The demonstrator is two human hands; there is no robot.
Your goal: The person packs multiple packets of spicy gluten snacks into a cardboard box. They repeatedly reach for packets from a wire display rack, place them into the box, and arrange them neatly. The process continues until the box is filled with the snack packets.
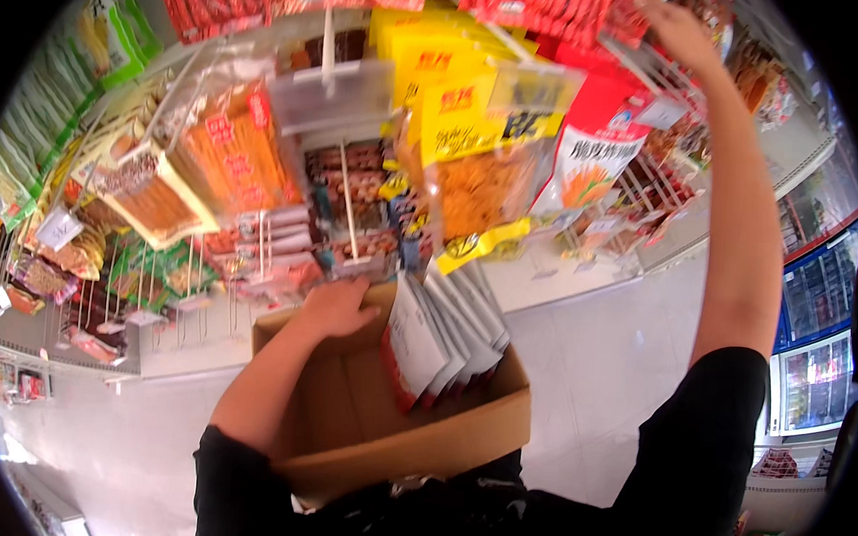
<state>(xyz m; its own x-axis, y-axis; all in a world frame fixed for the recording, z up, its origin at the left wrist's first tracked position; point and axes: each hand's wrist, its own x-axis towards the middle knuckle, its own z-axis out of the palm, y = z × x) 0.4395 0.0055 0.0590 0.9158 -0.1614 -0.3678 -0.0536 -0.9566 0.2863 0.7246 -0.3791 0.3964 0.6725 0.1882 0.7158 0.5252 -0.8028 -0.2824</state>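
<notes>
An open cardboard box [420, 442] rests against my body. My left hand [336, 308] grips its far rim, with the thumb on the inner side. Several flat packets with pale grey backs [447, 334] stand on edge in the right part of the box, and brown cardboard bottom shows at the left. My right hand [678, 35] is raised high at the upper right, at the edge of a row of red snack packs [551, 12]. Its fingertips are blurred there, so I cannot tell whether they hold a pack.
Yellow snack bags [472, 139] hang on pegs ahead, beside a red and white bag [595, 153]. Orange snack packs [235, 149] hang to the left. An unstocked-looking peg with a clear label holder [329, 99] juts out between them. Blue-framed coolers [820, 310] stand at the right.
</notes>
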